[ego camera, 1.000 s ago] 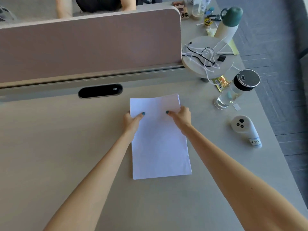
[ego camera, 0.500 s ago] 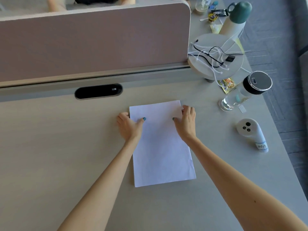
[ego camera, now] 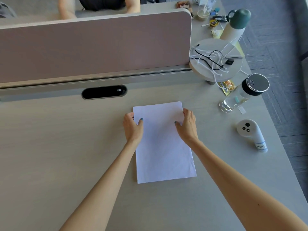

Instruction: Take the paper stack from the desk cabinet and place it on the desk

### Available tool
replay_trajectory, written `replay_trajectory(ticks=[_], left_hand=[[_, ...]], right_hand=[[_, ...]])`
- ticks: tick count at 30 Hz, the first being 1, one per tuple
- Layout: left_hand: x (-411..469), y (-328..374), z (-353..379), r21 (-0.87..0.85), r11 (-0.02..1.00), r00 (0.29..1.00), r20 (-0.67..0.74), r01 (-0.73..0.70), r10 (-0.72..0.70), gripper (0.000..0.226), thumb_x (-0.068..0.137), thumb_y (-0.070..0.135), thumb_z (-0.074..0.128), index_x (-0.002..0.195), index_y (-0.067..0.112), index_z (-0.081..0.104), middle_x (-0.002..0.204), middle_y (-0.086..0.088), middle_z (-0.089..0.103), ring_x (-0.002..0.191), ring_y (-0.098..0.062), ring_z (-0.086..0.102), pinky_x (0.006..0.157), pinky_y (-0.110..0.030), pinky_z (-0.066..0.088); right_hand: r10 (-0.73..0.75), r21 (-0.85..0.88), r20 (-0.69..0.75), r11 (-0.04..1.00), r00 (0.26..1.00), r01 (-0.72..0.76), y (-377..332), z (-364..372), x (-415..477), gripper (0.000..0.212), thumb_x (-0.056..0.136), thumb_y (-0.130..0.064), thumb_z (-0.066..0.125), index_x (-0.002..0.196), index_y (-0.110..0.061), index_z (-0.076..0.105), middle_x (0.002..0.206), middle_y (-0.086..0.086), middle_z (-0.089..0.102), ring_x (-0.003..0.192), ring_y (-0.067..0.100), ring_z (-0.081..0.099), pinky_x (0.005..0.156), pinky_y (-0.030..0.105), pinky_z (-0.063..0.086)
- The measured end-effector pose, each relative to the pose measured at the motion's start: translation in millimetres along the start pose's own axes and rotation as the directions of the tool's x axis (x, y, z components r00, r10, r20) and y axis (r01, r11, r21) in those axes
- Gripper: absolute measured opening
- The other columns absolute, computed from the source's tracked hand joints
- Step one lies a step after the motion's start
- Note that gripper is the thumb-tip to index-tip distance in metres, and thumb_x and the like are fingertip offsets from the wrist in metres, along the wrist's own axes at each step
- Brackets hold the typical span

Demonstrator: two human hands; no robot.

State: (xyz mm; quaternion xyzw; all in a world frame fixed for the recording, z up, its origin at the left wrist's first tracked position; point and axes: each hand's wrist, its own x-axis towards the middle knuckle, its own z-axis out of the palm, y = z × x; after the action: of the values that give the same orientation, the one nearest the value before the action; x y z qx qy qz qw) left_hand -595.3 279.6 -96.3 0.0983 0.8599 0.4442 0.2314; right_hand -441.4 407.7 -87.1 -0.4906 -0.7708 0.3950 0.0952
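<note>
- The paper stack (ego camera: 164,147) is lying flat on the bench (ego camera: 58,147), pretty much in the middle, long side running away from the person.
- Left hand (ego camera: 132,126) is on the stack's left edge near the far corner, thumb on top of the sheets and fingers wrapped round the side, so it's gripping the paper.
- Right hand (ego camera: 187,125) does the same on the right edge: thumb on top, fingers curled over the side, pinching the stack.
- Both thumbs have teal nail polish, fwiw.
- Off to the right, well apart from the paper: a clear water bottle (ego camera: 241,95) with a dark lid and a white controller (ego camera: 251,133) with a handwritten label.
- Behind those there's a small round stand (ego camera: 216,64) covered in tangled cables (ego camera: 210,59), and a white flask with a green cap (ego camera: 235,25) past it.
- A divider panel (ego camera: 93,45) runs across the back of the bench.
</note>
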Motion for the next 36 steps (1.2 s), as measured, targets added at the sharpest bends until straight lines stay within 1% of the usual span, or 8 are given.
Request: replay_trajectory(ticks=[3,5,8,10,12,20,31,36], left_hand=[[-3,0,-3,0.047,0.997,0.998,0.006,-0.065,0.064,0.029,0.09,0.013,0.052,0.118,0.006,0.047,0.124,-0.011,0.053,0.118,-0.03,0.049,0.097,-0.048,0.046],[-8,1,-4,0.247,0.948,0.977,-0.015,-0.201,0.211,0.034,0.092,0.012,0.047,0.126,0.006,0.048,0.135,-0.01,0.05,0.127,-0.03,0.041,0.104,-0.042,0.038],[-10,-2,-3,0.548,0.696,0.874,0.156,-0.464,0.461,0.048,0.099,0.018,0.037,0.146,0.011,0.037,0.16,-0.006,0.026,0.146,-0.026,0.026,0.117,-0.04,0.024],[-7,-8,-1,0.634,0.507,0.798,0.334,-0.584,0.502,0.053,0.101,0.026,0.027,0.153,0.013,0.025,0.165,-0.005,0.015,0.151,-0.026,0.016,0.121,-0.044,0.018],[-4,-15,1,0.654,0.427,0.769,0.422,-0.625,0.48,0.056,0.102,0.032,0.021,0.155,0.013,0.017,0.165,-0.005,0.01,0.153,-0.024,0.01,0.123,-0.043,0.013],[5,-27,5,0.685,0.373,0.774,0.484,-0.626,0.409,0.064,0.101,0.039,-0.001,0.153,0.012,0.022,0.163,-0.009,0.021,0.15,-0.026,0.022,0.119,-0.047,0.024],[7,-36,11,0.695,0.371,0.773,0.442,-0.616,0.455,0.056,0.102,0.036,0.023,0.155,0.017,0.02,0.164,-0.005,0.017,0.151,-0.022,0.018,0.12,-0.043,0.017],[6,-33,8,0.702,0.355,0.773,0.456,-0.617,0.442,0.058,0.102,0.039,0.01,0.154,0.016,0.023,0.163,-0.006,0.021,0.15,-0.023,0.023,0.118,-0.043,0.014]], right_hand=[[-0.026,-0.048,-0.024,0.999,0.999,0.025,0,0,-1,0.05,0.088,-0.008,0.054,0.135,-0.002,0.037,0.132,0.013,0.045,0.123,0.031,0.04,0.104,0.038,0.037],[-0.12,-0.142,-0.048,0.984,0.992,0.112,-1,1,-4,0.053,0.09,-0.012,0.051,0.14,-0.002,0.035,0.138,0.013,0.044,0.127,0.03,0.04,0.106,0.038,0.038],[-0.303,-0.291,0.014,0.911,0.953,0.293,-3,9,-7,0.057,0.094,-0.017,0.047,0.147,-0.004,0.031,0.154,0.011,0.034,0.141,0.027,0.032,0.115,0.037,0.031],[-0.383,-0.386,0.093,0.837,0.919,0.388,-3,15,-6,0.058,0.097,-0.022,0.04,0.151,-0.008,0.025,0.16,0.008,0.023,0.148,0.024,0.022,0.121,0.037,0.022],[-0.426,-0.449,0.15,0.774,0.892,0.445,0,21,-3,0.058,0.098,-0.028,0.034,0.152,-0.009,0.021,0.162,0.007,0.017,0.15,0.022,0.017,0.123,0.039,0.015],[-0.415,-0.502,0.206,0.732,0.886,0.46,18,30,5,0.059,0.099,-0.03,0.034,0.151,-0.005,0.023,0.161,0.011,0.021,0.149,0.022,0.019,0.122,0.038,0.013],[-0.427,-0.532,0.186,0.714,0.885,0.456,29,34,8,0.059,0.1,-0.033,0.033,0.152,-0.009,0.02,0.162,0.007,0.018,0.15,0.018,0.015,0.123,0.035,0.01],[-0.446,-0.55,0.19,0.689,0.874,0.472,31,33,10,0.059,0.1,-0.034,0.031,0.152,-0.007,0.022,0.161,0.009,0.021,0.15,0.02,0.017,0.123,0.037,0.01]])
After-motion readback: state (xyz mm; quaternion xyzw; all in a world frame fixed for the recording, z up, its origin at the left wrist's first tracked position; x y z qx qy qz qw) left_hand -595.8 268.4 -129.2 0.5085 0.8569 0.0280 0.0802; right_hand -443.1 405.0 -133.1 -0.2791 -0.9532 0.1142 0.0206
